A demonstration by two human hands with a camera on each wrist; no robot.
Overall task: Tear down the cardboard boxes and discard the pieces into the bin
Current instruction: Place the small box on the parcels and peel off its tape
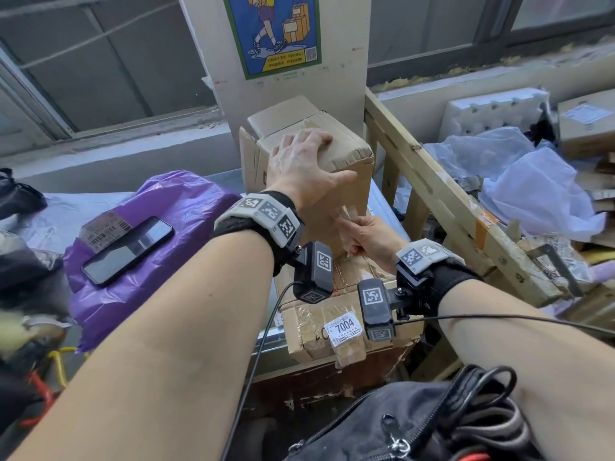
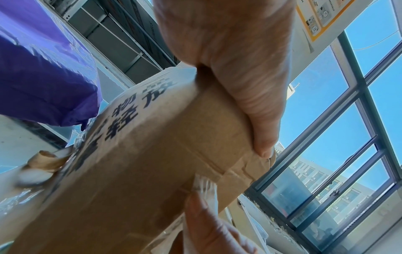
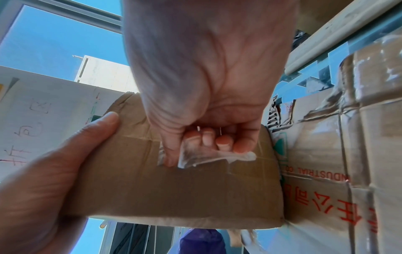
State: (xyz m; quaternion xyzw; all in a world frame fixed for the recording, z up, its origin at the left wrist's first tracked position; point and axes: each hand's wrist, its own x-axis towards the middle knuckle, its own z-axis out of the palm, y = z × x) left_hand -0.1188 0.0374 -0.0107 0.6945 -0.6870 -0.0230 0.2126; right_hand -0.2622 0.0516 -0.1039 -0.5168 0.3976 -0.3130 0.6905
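Nearest item: a black bag (image 1: 409, 424) with an open zipper and coiled cables sits at the bottom edge of the head view, below the right forearm.
Right hand: the right hand (image 1: 369, 239) is held against the near face of the upright box; its fingers (image 3: 224, 141) are curled and, with the thumb, pinch a loose strip of clear tape (image 3: 195, 157) that is partly lifted off the cardboard.
Left hand: the left hand (image 1: 304, 164) lies over the top near edge of the upright box, palm on the top, thumb (image 2: 264, 137) pressed down the near face and the other fingers wrapped over the top; it grips the box.
Upright box: the brown cardboard box (image 1: 329, 191) stands on end on a larger box, in front of a white pillar; black printed characters run down its left face, and its top flaps are creased and partly raised at the far side.
Lower box: the taped carton (image 1: 336, 314) carries red print and a white label reading 7004 on its near edge.
Left of boxes: a purple plastic parcel (image 1: 159, 227) lies beside the cartons with a dark phone (image 1: 128, 249) resting on top of it.
Right of boxes: a wooden crate frame (image 1: 442, 207) holds clear plastic film, white foam and further cardboard.
Background: a poster (image 1: 273, 31) is fixed to the pillar; windows run along both sides.
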